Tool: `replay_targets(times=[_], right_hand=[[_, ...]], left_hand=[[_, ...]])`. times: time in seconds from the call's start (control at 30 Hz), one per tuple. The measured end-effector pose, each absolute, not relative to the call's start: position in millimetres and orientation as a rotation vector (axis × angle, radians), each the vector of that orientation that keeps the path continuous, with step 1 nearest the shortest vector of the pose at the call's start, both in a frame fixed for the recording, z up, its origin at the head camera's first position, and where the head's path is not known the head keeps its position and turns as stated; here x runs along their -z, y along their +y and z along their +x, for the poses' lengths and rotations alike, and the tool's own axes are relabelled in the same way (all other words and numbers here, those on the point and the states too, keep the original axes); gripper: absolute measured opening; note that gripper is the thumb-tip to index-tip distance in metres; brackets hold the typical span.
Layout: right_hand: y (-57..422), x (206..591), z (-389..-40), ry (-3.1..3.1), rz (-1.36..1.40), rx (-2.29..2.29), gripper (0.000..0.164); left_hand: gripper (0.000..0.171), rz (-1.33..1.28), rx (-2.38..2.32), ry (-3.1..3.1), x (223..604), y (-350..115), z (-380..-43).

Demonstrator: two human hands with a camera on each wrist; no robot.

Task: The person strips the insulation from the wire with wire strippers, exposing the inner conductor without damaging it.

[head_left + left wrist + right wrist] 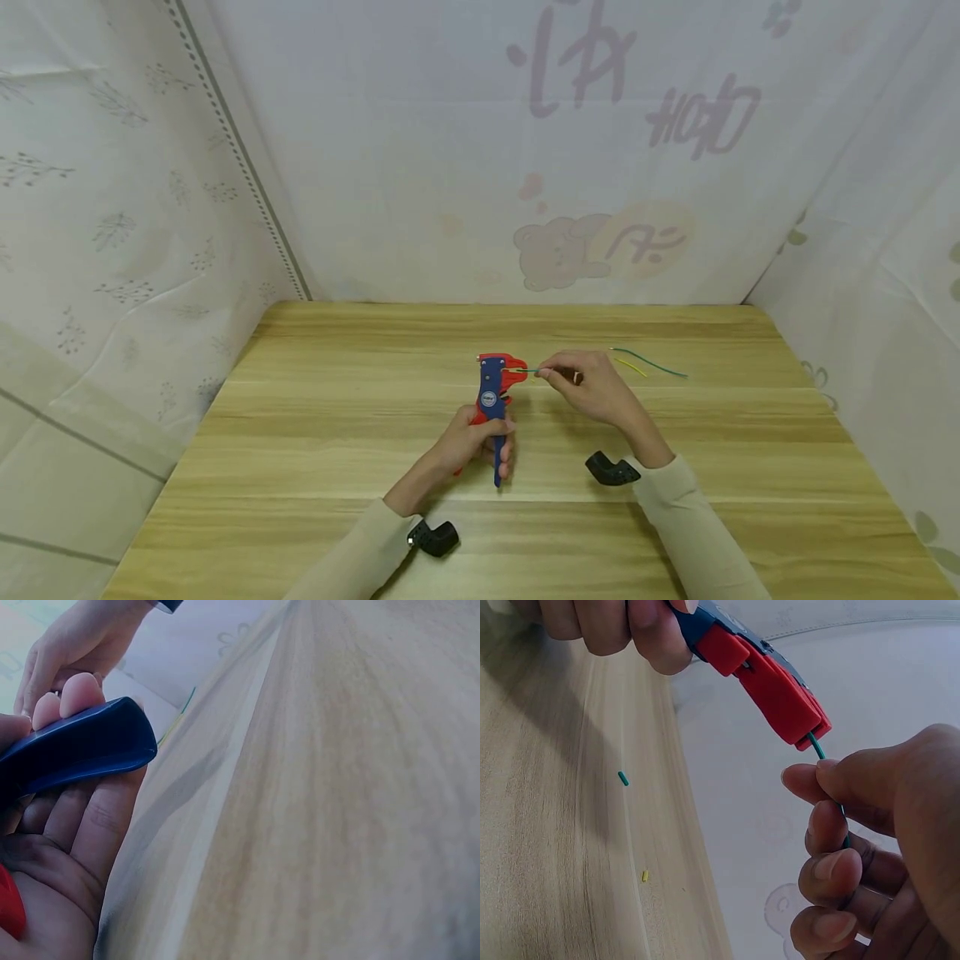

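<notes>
My left hand [468, 442] grips the handles of a wire stripper [491, 387] with a blue body and red jaws, held upright above the table. In the left wrist view the fingers wrap round the blue handle [82, 746], and part of a red handle [9, 904] shows at the palm. A short green wire [817, 747] runs into the mouth of the red jaws, its inner end hidden there. Thumb and forefinger of my right hand [592, 387] pinch this wire just outside the jaws, while the other fingers curl below.
Beyond the right hand another green wire [652, 363] and a yellow wire [632, 367] lie on the wooden table [315, 400]. A small green piece [623, 778] and a small yellow piece [645, 876] lie on the tabletop too. Patterned cloth [405, 167] hangs behind.
</notes>
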State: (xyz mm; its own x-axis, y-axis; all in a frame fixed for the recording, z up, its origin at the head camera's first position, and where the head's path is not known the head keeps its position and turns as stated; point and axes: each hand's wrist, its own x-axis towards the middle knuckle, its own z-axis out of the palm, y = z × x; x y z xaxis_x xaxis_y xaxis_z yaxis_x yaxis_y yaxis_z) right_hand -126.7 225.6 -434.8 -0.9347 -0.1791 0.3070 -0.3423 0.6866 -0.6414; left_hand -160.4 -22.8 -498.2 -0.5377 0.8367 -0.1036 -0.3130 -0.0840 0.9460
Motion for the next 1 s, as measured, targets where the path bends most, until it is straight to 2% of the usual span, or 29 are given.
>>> replay_targets(times=[1.0], right_hand=[[225.1,431.3,-125.7,-2.670,0.431,-1.161,0.014]], left_hand=[[0.022,0.609,-1.819,1.371,494.3,-21.9,-155.3]])
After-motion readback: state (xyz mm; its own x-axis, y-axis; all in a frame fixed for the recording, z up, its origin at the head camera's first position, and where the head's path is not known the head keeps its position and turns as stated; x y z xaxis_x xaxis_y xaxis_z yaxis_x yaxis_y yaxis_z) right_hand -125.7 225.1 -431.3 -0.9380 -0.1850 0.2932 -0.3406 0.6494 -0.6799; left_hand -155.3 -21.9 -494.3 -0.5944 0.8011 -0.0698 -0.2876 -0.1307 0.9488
